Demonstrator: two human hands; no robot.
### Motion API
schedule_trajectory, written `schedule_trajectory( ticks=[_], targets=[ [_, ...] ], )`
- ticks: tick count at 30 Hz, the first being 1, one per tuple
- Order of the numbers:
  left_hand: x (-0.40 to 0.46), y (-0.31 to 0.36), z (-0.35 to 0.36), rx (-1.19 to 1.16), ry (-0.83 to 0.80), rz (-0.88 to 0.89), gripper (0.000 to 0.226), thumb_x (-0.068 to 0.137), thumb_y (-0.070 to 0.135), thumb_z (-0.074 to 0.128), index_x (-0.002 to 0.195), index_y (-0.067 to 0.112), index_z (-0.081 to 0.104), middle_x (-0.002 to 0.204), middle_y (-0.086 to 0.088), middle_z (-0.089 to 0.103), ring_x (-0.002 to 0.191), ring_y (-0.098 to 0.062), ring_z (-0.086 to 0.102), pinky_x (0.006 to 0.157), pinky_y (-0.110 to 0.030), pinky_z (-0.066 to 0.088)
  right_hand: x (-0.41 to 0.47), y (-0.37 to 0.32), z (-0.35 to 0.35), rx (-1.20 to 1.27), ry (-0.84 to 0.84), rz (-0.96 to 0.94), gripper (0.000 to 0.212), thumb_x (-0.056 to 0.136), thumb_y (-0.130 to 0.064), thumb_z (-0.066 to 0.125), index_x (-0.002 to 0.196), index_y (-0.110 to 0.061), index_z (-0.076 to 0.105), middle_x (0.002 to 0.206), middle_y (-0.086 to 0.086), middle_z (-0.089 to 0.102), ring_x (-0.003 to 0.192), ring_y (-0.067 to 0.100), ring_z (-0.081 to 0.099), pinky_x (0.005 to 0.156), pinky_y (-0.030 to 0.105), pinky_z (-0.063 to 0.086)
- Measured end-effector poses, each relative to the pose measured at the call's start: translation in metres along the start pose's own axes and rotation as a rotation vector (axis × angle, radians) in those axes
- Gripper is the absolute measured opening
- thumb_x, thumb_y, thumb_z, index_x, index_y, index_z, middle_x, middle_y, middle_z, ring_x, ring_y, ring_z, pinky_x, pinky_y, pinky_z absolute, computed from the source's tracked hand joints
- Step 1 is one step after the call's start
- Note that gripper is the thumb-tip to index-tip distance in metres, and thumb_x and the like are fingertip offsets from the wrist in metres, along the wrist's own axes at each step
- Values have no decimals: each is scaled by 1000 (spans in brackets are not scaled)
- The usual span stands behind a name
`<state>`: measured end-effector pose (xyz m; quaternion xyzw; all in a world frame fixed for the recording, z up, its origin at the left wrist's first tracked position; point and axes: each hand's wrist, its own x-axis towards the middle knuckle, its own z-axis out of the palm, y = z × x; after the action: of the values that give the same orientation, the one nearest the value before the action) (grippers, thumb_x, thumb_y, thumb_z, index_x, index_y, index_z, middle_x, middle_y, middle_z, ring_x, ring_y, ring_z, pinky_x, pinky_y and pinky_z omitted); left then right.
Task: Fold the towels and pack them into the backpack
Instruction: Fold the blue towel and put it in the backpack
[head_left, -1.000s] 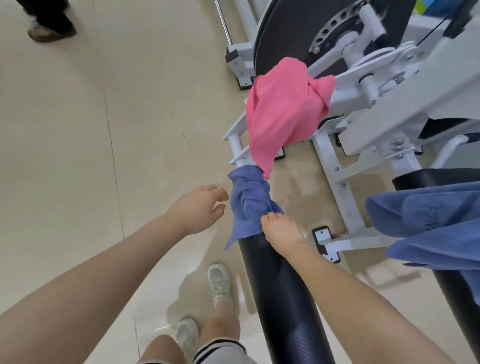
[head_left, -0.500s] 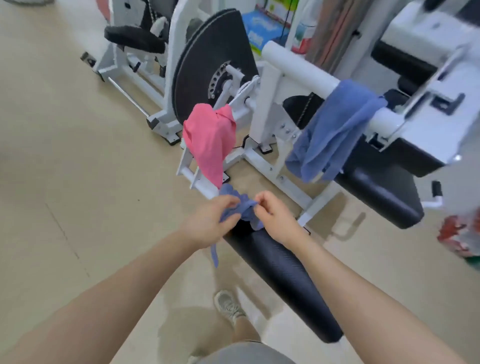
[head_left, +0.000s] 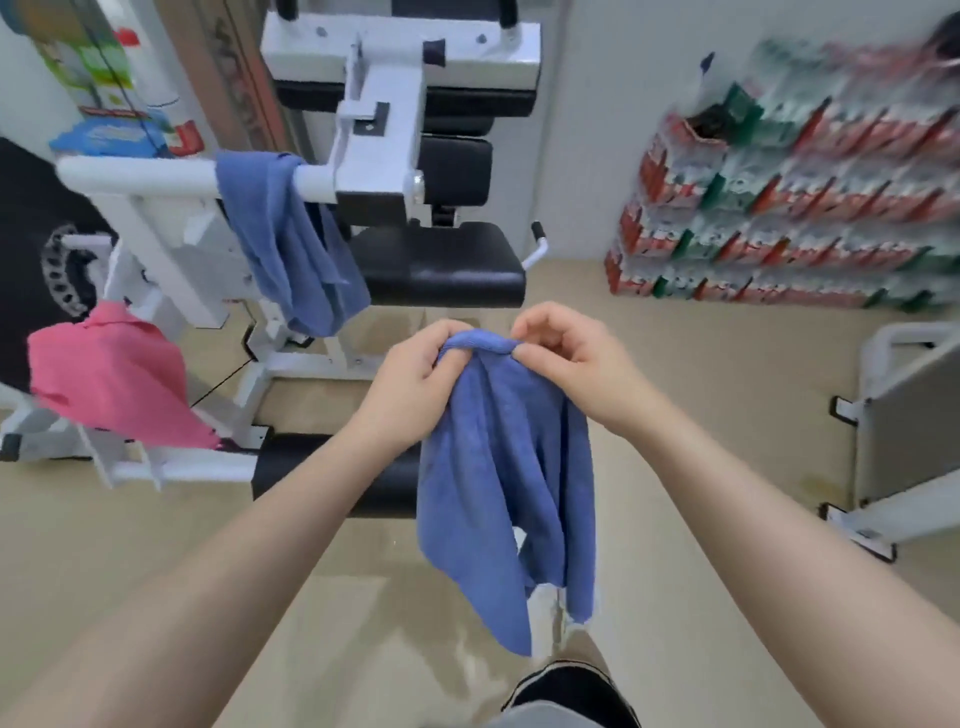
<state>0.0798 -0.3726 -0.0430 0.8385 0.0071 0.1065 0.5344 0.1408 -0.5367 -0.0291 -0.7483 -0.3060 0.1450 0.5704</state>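
A blue towel (head_left: 498, 467) hangs in front of me, held up by its top edge. My left hand (head_left: 415, 384) grips the edge on the left and my right hand (head_left: 566, 358) pinches it on the right, the two hands close together. A second blue towel (head_left: 291, 249) is draped over a white bar of the gym machine (head_left: 363, 156). A pink towel (head_left: 109, 374) hangs on the machine's frame at the left. No backpack is in view.
A black padded roller (head_left: 332, 467) lies low behind the held towel. A black seat (head_left: 441, 270) stands beyond it. Stacked red and green drink packs (head_left: 779, 208) line the right wall. Another white machine part (head_left: 904, 415) stands at the right edge.
Both hands took the blue towel off the black roller and lifted it; it now hangs loose between them. My view swung up and to the right.
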Motion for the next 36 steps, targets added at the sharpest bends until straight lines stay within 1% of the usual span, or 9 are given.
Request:
schedule_trajectory(
  ticks=[4, 9, 12, 16, 19, 22, 26, 30, 36],
  targets=[
    [44, 32, 81, -38, -211, 6, 22, 93, 10, 46, 84, 26, 59, 81, 7, 62, 74, 1, 53, 71, -15, 43, -34, 25, -87, -141, 161, 78, 27, 86, -1, 57, 81, -27, 55, 76, -16, 59, 73, 14, 50, 71, 24, 42],
    [114, 57, 187, 91, -585, -6, 8, 86, 22, 59, 89, 15, 62, 84, -5, 66, 75, -10, 55, 76, -31, 47, -67, 76, -205, -464, 336, 202, 13, 90, -6, 54, 95, -12, 65, 76, -5, 60, 58, -5, 51, 60, 7, 38],
    [158, 81, 250, 120, -570, 42, 10, 89, 21, 57, 79, 19, 59, 70, 8, 58, 65, -3, 49, 65, -18, 41, -73, 102, -277, -593, 390, 261, 14, 91, -12, 52, 93, -9, 65, 79, -1, 64, 65, 7, 53, 59, 16, 33],
    [218, 110, 330, 129, -502, 137, 7, 89, 16, 56, 86, 22, 59, 82, 5, 63, 77, -5, 53, 72, -19, 41, -73, 126, -372, -705, 438, 306, 16, 93, -15, 49, 95, -9, 63, 86, 4, 67, 75, 14, 51, 59, 22, 29],
    [262, 129, 374, 75, -441, 203, 18, 89, 13, 55, 81, 29, 57, 78, 16, 59, 70, 10, 50, 67, -6, 37, -69, 136, -430, -720, 486, 332, 14, 92, -21, 53, 96, -12, 63, 88, 4, 68, 77, 17, 56, 64, 25, 39],
    [301, 140, 411, 55, -397, 216, 21, 89, 15, 56, 75, 28, 52, 72, 14, 54, 63, 9, 46, 62, -6, 36, -62, 148, -477, -868, 464, 340, 16, 94, -26, 50, 100, -13, 59, 93, 5, 68, 86, 25, 60, 71, 36, 47],
    [354, 148, 456, 24, -456, 226, 22, 89, 17, 58, 70, 24, 49, 66, 11, 49, 58, 2, 41, 57, -12, 33, -42, 173, -537, -1031, 517, 255, 20, 97, -23, 43, 100, -8, 54, 95, 9, 63, 85, 31, 59, 68, 40, 44],
    [420, 155, 497, -87, -471, 172, 18, 85, 16, 63, 69, 20, 55, 66, 7, 51, 60, -2, 43, 58, -12, 35, -8, 200, -596, -856, 644, 256, 13, 95, -14, 45, 89, -8, 55, 89, 1, 54, 84, 24, 53, 68, 32, 36],
    [551, 169, 555, 42, -508, 260, 23, 84, 18, 65, 66, 31, 59, 64, 15, 55, 57, 5, 47, 59, -8, 37, 61, 241, -703, -819, 748, 230, 11, 90, -5, 53, 82, -2, 60, 95, -1, 47, 82, 13, 45, 70, 18, 29]
  ],
)
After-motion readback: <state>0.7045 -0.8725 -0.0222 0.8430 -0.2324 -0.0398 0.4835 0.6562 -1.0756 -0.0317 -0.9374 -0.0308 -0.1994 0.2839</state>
